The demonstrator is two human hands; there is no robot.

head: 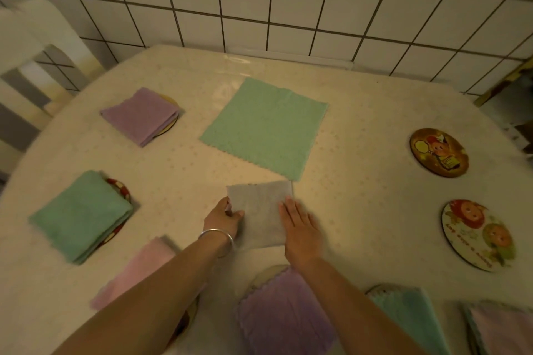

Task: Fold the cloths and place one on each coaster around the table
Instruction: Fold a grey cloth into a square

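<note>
A folded grey cloth (261,212) lies on the table in front of me. My left hand (223,217) pinches its left edge, thumb on top. My right hand (300,229) lies flat on its right side with the fingers spread. An unfolded green cloth (265,127) lies flat just beyond it. Folded cloths rest on coasters: purple (140,115) at far left, green (79,215) at left, pink (135,271) under my left forearm, purple (284,314) at the near middle, green (409,317) at near right. Two round picture coasters (439,152) (477,235) on the right are bare.
The table (360,124) has a pale dotted cover and stands against a white tiled wall (288,0). A white plastic chair (37,46) stands at the far left. A stack of cloths (501,326) lies at the near right corner.
</note>
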